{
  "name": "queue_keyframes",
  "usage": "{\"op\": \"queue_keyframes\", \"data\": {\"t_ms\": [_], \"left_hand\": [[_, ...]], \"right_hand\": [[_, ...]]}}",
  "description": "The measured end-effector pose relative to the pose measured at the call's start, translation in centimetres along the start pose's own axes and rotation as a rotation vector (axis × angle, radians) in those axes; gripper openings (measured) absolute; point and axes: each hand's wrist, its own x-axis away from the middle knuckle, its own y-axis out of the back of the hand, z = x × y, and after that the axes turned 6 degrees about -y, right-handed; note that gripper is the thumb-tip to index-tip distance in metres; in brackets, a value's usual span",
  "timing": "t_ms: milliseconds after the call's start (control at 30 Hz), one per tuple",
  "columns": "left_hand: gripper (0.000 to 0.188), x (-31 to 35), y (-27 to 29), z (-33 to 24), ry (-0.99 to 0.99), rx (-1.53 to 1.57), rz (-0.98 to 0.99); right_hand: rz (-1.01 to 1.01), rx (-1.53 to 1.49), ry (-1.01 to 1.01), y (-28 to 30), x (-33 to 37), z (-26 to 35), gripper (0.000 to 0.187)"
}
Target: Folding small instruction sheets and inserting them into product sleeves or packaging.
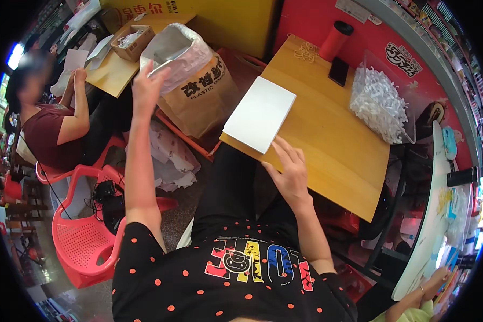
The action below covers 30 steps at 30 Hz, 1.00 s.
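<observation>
A flat white rectangular block, like a stack of paper or card (260,114), lies on the near left corner of the wooden table (333,145). Just off its lower right corner, my right hand (290,170) rests at the table edge, fingers stretched out and holding nothing. My left hand (148,91) is raised beside a large brown woven sack (198,96) with a white liner (185,45) folded over its mouth. The fingers of that hand are spread toward the liner, and I see nothing held in them.
On the table are a clear bin of curled white strips (378,102), a black phone (338,72), a red cylinder (336,41) and rubber bands (307,52). At left, a seated person (53,118) holds a white sheet (75,59) near a pink-red chair (86,241).
</observation>
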Motion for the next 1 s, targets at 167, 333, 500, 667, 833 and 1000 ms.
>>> {"op": "queue_keyframes", "data": {"t_ms": [167, 333, 500, 667, 833, 1000], "left_hand": [[0.044, 9.5, -1.1, -1.1, 0.153, 0.279, 0.177], [0.026, 18.3, -0.8, -1.4, 0.401, 0.479, 0.258], [0.033, 22.2, -2.1, -4.1, 0.762, 0.837, 0.520], [0.064, 20.2, -3.0, -6.6, 1.018, 1.695, 0.556], [0.040, 20.3, -3.6, -7.4, 0.907, 1.447, 0.547], [0.037, 21.2, -3.1, -10.0, 0.642, 1.145, 0.677]], "right_hand": [[0.080, 0.246, 0.209, -2.2, -1.2, -1.5, 0.034], [0.008, 0.242, 0.333, -3.5, -1.3, -2.5, 0.025], [-0.149, 0.072, 0.376, -2.8, -1.4, -2.3, 0.026], [0.025, -0.143, 0.505, 2.4, 0.8, 1.2, 0.028], [0.190, -0.375, 0.309, 5.0, 4.1, 2.6, 0.020], [0.184, -0.713, -0.375, 5.6, 4.8, 1.7, 0.007]]}}
